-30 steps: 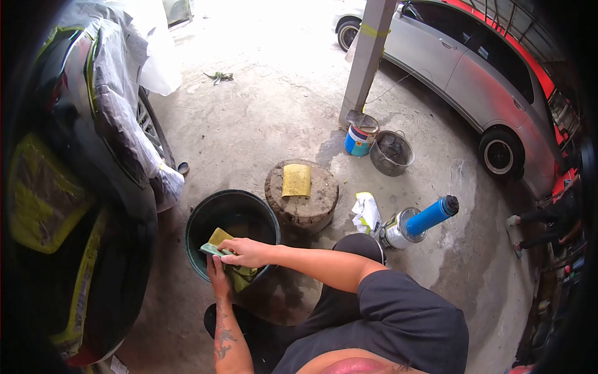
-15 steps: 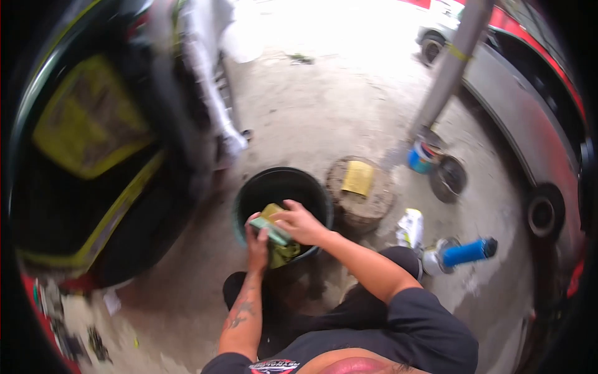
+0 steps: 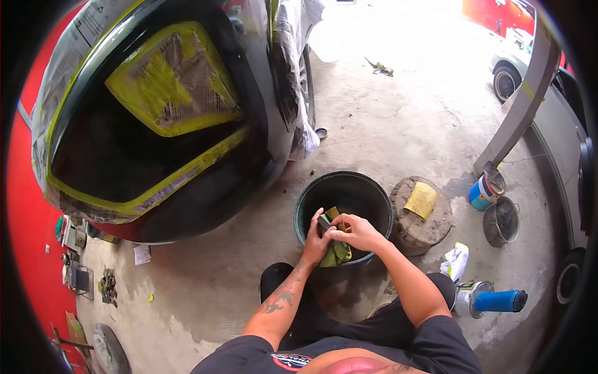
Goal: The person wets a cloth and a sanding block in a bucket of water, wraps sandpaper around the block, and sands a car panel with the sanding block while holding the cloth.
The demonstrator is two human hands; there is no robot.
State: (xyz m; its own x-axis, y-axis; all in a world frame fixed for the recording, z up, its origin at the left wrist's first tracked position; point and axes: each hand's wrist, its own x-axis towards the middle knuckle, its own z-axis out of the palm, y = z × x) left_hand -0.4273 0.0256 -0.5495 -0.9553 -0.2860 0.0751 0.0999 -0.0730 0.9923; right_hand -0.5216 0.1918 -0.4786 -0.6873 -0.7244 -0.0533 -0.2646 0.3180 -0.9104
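Over the round dark bucket (image 3: pixel 301 209), my left hand (image 3: pixel 315 245) grips a small dark-green sanding block (image 3: pixel 324 222). My right hand (image 3: pixel 357 234) meets it from the other side, its thumb and fingers closed at the block's edge; how much of it they hold is partly hidden. A yellow piece of sandpaper (image 3: pixel 332 212) shows just behind the block. Below my hands, an olive-green cloth (image 3: pixel 340 251) hangs over the bucket's near rim.
Right of the bucket, a yellow sheet (image 3: pixel 422 201) lies on a round stump (image 3: pixel 416 234). A can with a blue cylinder (image 3: pixel 500 301) stands by my knee. Farther right are a paint can (image 3: pixel 482 193), a metal pail (image 3: pixel 501 222) and a post (image 3: pixel 526 112). A masked car panel (image 3: pixel 180 181) fills the left.
The view has swung left, so everything appears shifted right. The green block has turned in my left hand to a more edge-on position, and my right fingers have closed at its edge.
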